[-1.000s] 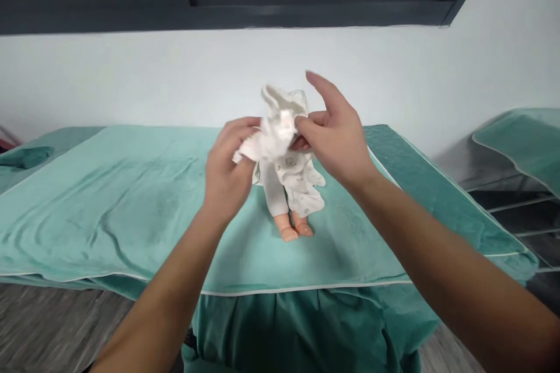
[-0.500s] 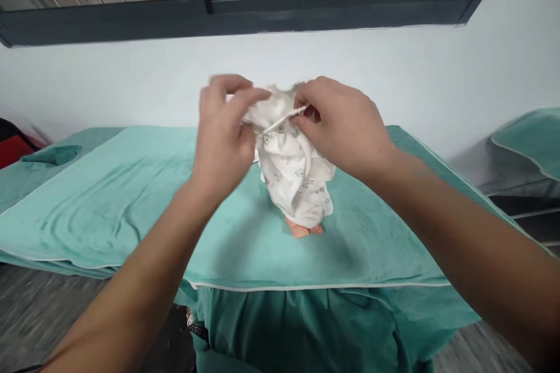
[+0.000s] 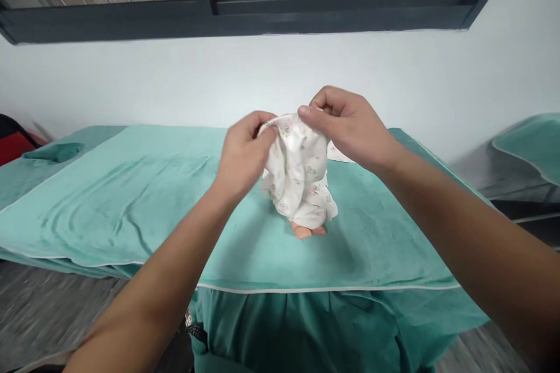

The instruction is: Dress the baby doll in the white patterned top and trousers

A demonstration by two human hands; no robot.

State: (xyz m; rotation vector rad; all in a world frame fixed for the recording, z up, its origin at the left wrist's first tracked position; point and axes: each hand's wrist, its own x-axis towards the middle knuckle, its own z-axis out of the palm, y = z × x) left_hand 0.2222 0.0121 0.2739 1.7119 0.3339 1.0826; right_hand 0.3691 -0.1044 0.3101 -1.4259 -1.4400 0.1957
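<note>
A small doll stands on the teal towel [image 3: 131, 198]; only its bare feet [image 3: 308, 231] show. A white printed baby garment [image 3: 300, 178] covers it from the top down. My left hand [image 3: 242, 154] pinches the garment's edge on the left side. Gripping the same edge at the top right is my right hand [image 3: 345, 125], fingers curled. The doll's head and body are hidden under the cloth and my hands.
The towel lies over a bed with a darker teal skirt [image 3: 306, 332]. A second teal-covered bed [image 3: 531, 143] stands at the right. A folded teal cloth [image 3: 55, 152] and something red [image 3: 13, 145] sit at the far left. A white wall and window are behind.
My hands have gone from bunching the garment above the doll to pulling it downward. The doll's legs, visible before, are now covered down to the feet.
</note>
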